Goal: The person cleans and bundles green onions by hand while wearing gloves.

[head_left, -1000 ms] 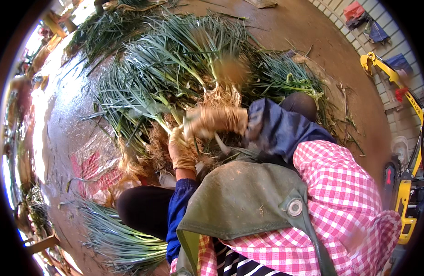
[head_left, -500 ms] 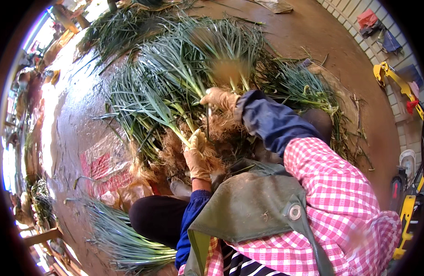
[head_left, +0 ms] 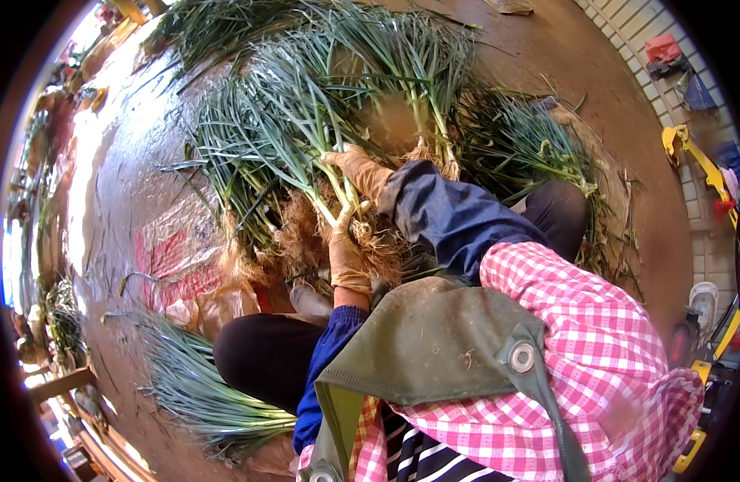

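Note:
Long green onions with hairy brown roots are heaped before me. My left hand, in a tan glove, is closed round the pale lower stalks of a few green onions, just by their roots. Higher on the same stalks my right hand, gloved too, grips with its fingers curled, thumb side toward the leaves. The leaves fan away to the far left over the pile. Palm and fingertips of the right hand are partly hidden by the stalks.
A neat bundle of green onions lies at my left knee. More unsorted ones spread beyond my right knee. A red and clear plastic sack lies on the wet floor. Yellow metal parts and a shoe are far right.
My right hand has moved left and taken hold of the stalks above my left hand. The held green onions now stand more upright, and the view has shifted slightly.

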A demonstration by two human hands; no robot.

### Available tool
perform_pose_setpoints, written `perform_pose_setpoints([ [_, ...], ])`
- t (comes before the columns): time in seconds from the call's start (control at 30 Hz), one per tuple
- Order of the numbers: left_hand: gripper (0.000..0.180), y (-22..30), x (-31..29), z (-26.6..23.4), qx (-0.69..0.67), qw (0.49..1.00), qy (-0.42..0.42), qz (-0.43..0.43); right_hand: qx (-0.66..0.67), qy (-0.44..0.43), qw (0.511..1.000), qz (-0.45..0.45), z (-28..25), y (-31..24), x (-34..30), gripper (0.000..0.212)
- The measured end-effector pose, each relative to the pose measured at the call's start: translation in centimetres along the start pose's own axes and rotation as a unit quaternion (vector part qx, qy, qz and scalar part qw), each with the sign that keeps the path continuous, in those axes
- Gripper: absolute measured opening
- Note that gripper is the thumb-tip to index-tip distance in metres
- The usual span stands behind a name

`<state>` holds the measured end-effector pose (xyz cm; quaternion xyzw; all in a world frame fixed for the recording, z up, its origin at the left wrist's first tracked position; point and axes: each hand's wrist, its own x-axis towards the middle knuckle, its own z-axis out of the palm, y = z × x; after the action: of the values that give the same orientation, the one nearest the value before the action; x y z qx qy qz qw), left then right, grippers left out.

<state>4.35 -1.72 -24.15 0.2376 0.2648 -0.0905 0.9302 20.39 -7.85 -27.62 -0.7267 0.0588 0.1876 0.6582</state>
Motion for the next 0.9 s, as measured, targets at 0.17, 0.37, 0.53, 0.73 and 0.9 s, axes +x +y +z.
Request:
perform_pose_setpoints([
  [0.17, 0.020, 0.2, 0.7, -1.5, 0.024, 0.998, -0.051, 0.000, -0.188, 0.163, 0.935, -0.253, -1.1, 1.9, -1.9, 0.027],
  [0.37, 0.019, 0.0, 0.1, -1.0, 0.013, 0.999, 0.036, 0.006, -0.308, -0.028, 0.922, -0.234, -2.9, -0.5, -7.4, 0.016],
  [0.53, 0.023, -0.7, 1.0, -2.9, 0.040, 0.997, 0.061, 0.021, 0.027, -0.395, 0.918, 0.006, -4.4, -2.6, -17.4, 0.017],
  [0.73, 0.024, -1.0, 1.9, -4.6, 0.123, 0.985, 0.091, 0.076, 0.070, -0.376, 0.924, 0.007, -5.4, -5.3, -14.2, 0.013],
  [0.9, 0.015, -1.6, 1.2, -2.8, 0.188, 0.968, 0.067, 0.151, -0.142, -0.106, 0.982, -0.061, -3.4, -2.2, -4.8, 0.054],
])
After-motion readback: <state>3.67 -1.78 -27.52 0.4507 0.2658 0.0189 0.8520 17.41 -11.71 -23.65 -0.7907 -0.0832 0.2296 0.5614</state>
